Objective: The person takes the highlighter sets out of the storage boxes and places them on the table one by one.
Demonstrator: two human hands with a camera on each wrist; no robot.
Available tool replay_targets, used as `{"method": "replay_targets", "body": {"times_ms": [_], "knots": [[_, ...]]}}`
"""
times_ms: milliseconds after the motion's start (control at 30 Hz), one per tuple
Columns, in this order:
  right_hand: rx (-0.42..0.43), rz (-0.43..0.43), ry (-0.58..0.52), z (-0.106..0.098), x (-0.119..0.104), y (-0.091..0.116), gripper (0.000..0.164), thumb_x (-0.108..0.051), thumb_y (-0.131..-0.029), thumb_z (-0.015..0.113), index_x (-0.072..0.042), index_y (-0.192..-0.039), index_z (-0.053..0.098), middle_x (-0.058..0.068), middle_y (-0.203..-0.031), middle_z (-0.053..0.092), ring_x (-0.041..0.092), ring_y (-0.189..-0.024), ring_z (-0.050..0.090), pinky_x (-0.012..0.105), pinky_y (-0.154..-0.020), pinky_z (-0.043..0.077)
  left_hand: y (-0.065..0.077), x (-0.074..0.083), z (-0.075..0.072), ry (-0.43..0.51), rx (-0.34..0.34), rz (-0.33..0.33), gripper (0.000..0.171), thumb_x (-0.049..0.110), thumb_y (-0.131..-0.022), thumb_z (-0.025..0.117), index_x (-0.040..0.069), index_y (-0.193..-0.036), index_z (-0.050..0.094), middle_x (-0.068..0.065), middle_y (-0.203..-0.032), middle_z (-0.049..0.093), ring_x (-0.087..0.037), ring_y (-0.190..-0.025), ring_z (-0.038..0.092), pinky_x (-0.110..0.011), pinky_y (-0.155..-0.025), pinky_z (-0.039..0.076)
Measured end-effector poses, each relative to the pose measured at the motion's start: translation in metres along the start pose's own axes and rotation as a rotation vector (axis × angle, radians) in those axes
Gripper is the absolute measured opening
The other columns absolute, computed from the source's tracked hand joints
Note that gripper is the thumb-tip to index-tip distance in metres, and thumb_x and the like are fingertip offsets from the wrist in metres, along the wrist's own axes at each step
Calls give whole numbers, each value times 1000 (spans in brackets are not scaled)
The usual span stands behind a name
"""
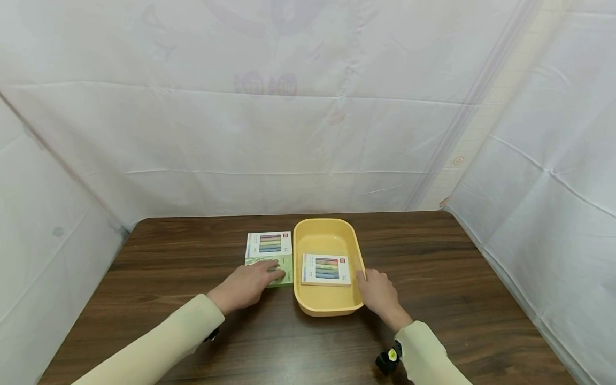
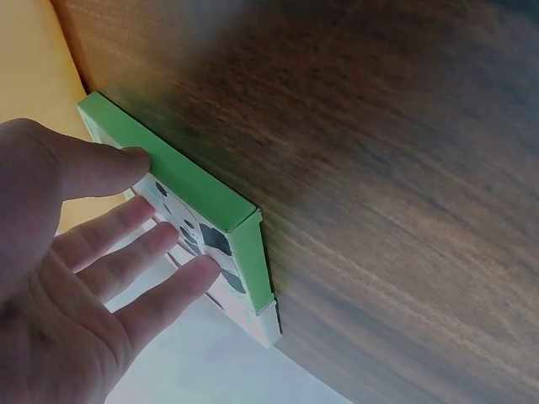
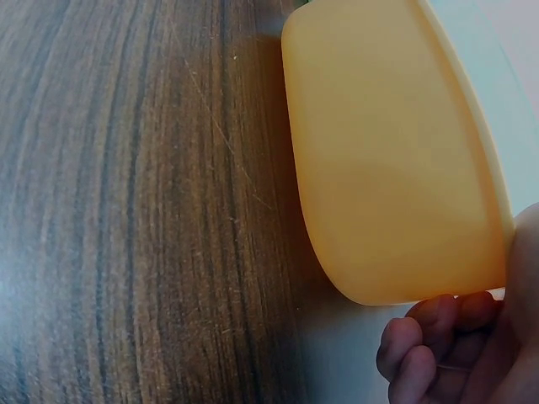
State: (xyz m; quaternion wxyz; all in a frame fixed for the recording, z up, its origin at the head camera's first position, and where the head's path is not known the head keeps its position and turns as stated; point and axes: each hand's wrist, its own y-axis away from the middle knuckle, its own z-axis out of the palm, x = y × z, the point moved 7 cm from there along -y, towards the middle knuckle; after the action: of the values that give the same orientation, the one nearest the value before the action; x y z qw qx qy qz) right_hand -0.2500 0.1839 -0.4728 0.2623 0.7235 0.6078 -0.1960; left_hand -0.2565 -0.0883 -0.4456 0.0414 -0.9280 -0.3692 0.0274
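A yellow plastic bin (image 1: 324,305) stands on the table with a white box of coloured pens (image 1: 326,270) lying flat inside it. My right hand (image 1: 378,291) holds the bin's right rim near the front corner. In the right wrist view its fingers (image 3: 434,324) are curled beside the bin's wall (image 3: 392,160). Left of the bin lies a flat green box (image 1: 284,263) with a panda picture. My left hand (image 1: 247,284) rests on it, fingers loosely extended on its face and thumb (image 2: 105,168) at its edge. A second white pen box (image 1: 269,244) lies just behind the green one.
The dark wood-grain table (image 1: 192,256) runs back to a pale cloth wall (image 1: 289,160). More cloth hangs at both sides. A dark wrist strap device (image 1: 387,361) sits on the right wrist.
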Motion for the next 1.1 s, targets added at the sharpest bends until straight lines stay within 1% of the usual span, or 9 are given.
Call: {"method": "replay_targets", "body": {"times_ms": [167,300,567,800,900,1100], "knots": [[3,-5,5,-1,0,0,40,-31,-101,38,-8,-76,60,4,-59,52,16,-49,49,28,-44,36,-2,-2,0,16,-18,-11,36,2,-91,61,21,-121,62,-10,-125,62,-24,-113,61,-39,-76,57],[2,-7,14,-1,-1,0,40,-31,-101,38,-9,-76,60,4,-59,52,16,-49,49,28,-44,36,-4,-2,-2,21,-20,-9,36,1,-90,62,20,-120,61,-10,-124,61,-25,-113,60,-40,-77,57],[2,-3,10,-2,-2,0,40,-31,-101,39,-8,-77,61,4,-59,53,16,-49,49,28,-45,36,-6,-3,-2,16,-41,-14,36,1,-90,61,20,-121,61,-9,-124,62,-24,-114,60,-40,-80,56],[3,-7,14,-2,-2,0,40,-31,-101,38,-9,-74,59,4,-59,52,15,-49,49,28,-44,35,-7,-2,-4,38,-51,-32,29,13,-90,64,18,-119,62,-10,-122,62,-25,-111,61,-42,-81,55],[2,-8,13,-1,-2,0,40,-31,-101,38,-9,-77,60,4,-59,53,15,-50,49,28,-45,35,-7,-2,-5,41,-48,-40,29,16,-90,65,17,-119,62,-10,-122,62,-26,-109,62,-43,-81,55],[-1,-6,17,-2,1,-2,41,-32,-101,37,-9,-77,60,4,-60,54,15,-50,50,28,-45,36,-9,2,-10,30,-6,-26,28,21,-89,67,17,-116,63,-7,-116,63,-22,-102,62,-40,-75,55]]}}
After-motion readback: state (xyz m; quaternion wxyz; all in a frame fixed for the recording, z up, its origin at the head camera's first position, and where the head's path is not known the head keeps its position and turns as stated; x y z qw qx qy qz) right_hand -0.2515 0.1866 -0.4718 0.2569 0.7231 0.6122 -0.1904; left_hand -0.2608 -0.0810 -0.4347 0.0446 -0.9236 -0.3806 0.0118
